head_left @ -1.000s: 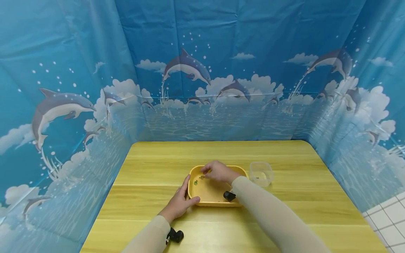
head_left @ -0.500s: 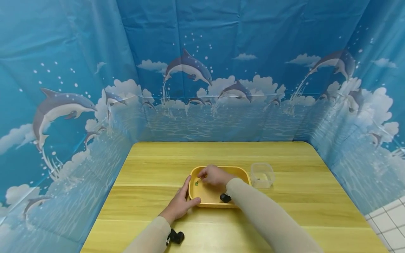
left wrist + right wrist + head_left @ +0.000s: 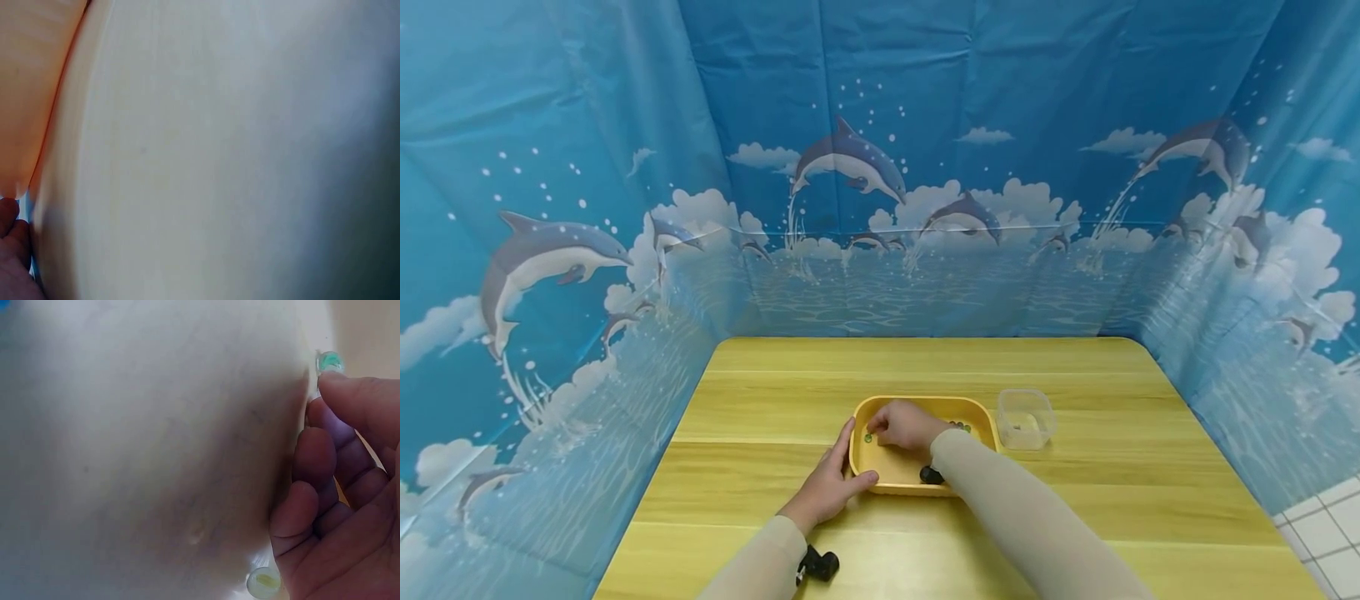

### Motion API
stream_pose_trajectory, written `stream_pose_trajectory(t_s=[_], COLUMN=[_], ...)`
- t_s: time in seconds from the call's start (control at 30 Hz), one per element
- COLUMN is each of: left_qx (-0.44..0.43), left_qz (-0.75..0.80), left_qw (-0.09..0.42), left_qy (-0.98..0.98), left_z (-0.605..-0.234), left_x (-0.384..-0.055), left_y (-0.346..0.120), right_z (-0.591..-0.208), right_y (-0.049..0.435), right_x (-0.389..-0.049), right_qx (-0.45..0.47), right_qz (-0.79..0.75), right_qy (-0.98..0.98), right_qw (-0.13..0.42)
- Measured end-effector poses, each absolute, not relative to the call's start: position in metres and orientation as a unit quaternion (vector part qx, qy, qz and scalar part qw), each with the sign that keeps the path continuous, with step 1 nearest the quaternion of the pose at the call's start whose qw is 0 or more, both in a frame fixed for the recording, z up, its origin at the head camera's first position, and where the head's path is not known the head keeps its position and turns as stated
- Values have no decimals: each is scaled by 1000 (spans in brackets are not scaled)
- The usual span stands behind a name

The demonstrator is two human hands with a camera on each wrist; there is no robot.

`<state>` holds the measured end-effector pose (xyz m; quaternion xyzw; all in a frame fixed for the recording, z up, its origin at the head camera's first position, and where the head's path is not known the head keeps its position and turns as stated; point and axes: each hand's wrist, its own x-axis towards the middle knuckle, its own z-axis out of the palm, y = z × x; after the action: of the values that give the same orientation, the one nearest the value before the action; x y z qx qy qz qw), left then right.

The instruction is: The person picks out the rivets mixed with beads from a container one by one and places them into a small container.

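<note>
Beside the clear container point(image 3: 1027, 423), at the yellow tray point(image 3: 889, 465), hands: left point(image 3: 826, 490) wide, right point(image 3: 908, 426) of uncertain hold.

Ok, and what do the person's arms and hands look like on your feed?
The left sleeve and right sleeve are long, plain and pale cream. The left hand and right hand are bare, without gloves. Near each cuff sits a small, rounded black unit, the left unit and right unit; I see no cables.

The yellow tray point(image 3: 898, 489) lies flat on the tabletop point(image 3: 760, 408). One clear green marble point(image 3: 868, 437) sits inside at left, other greenish marbles point(image 3: 967, 428) at right.
</note>
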<state>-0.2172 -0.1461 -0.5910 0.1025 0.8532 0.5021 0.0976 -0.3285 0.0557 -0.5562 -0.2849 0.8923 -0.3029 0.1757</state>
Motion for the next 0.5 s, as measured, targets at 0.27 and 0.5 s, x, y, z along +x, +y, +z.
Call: stream_pose_trajectory(t_s=[0.27,0.5], left_qx=[106,108], left_qz=[503,502], left_qw=[97,97], left_qy=[852,852], left_z=[-590,-590], left_x=[-216,-216], left_y=[-144,-146], right_z=[-559,-562], right_y=[52,49], right_x=[-327,-327], right_qx=[-286,-270], right_qz=[-297,-311], right_qy=[893,893], right_qw=[179,182])
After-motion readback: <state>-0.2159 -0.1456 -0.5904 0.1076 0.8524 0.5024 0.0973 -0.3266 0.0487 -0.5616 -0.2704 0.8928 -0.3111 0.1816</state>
